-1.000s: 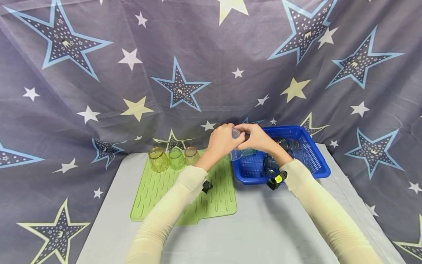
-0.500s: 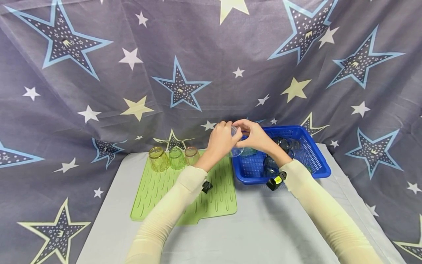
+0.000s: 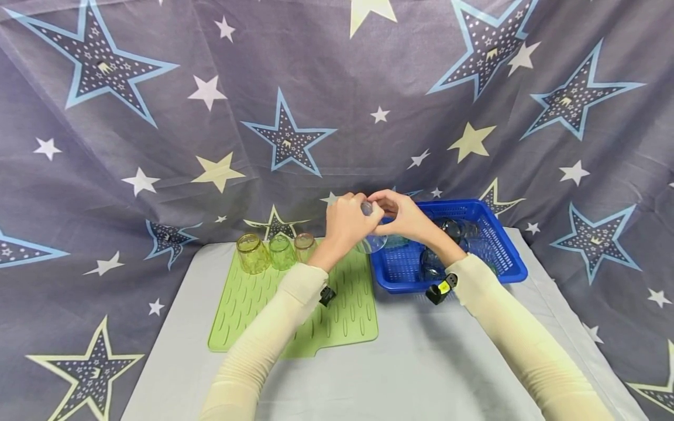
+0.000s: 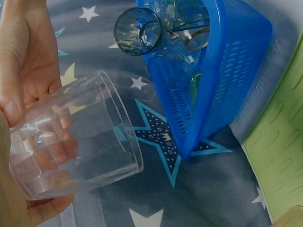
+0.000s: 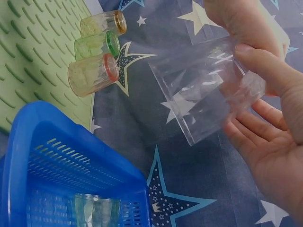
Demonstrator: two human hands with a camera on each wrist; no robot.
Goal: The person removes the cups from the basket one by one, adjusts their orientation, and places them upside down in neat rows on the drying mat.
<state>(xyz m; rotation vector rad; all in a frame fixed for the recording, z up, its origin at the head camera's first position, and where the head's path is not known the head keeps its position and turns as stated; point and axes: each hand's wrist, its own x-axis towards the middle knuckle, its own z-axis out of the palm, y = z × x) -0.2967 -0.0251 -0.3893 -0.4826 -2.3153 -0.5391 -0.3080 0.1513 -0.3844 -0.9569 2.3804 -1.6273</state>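
Note:
Both hands are at a clear drinking glass (image 3: 372,244), raised above the gap between a green mat (image 3: 342,321) and a blue basket (image 3: 392,286). My left hand (image 3: 347,221) grips it near its base from the left. My right hand (image 3: 408,219) has thumb and fingers curved around the base from the other side. Seen from the left wrist, the glass (image 4: 104,142) lies tilted with its wide mouth facing away from the hands, and fingers show through its wall. The right wrist view has the same glass (image 5: 189,94); the left hand partly hides its base.
At the mat's back edge, yellow (image 3: 253,257), green (image 3: 282,256) and pink (image 3: 304,248) tumblers stand in a row, mouths down or up I cannot tell. Several glasses lie in the basket, including a dark one (image 4: 132,33) and a teal one (image 5: 97,210). A starry curtain hangs behind.
The left hand and the glass have shifted slightly left and the glass has turned a little in the hands. My right hand has moved only a little.

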